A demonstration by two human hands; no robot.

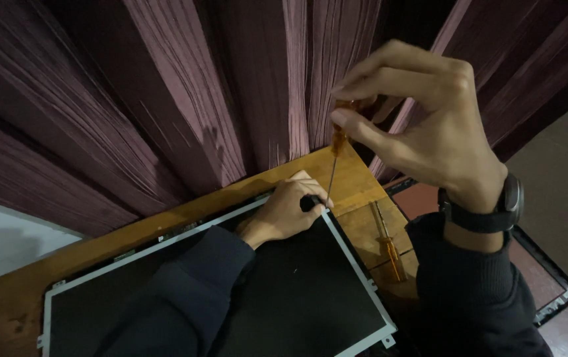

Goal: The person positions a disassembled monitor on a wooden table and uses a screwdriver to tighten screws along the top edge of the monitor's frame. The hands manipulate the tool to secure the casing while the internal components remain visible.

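My right hand is raised above the table and pinches the orange handle of a thin screwdriver. Its shaft points down to the upper right corner of a dark flat screen panel with a silver metal frame. My left hand rests on that same corner, fingers curled around a small dark part beside the screwdriver tip. A black watch sits on my right wrist. Both arms wear dark sleeves.
The panel lies on a wooden table. A second orange-handled screwdriver lies on the wood to the right of the panel. A black bezel frame sits at the right. Maroon pleated curtains hang behind the table.
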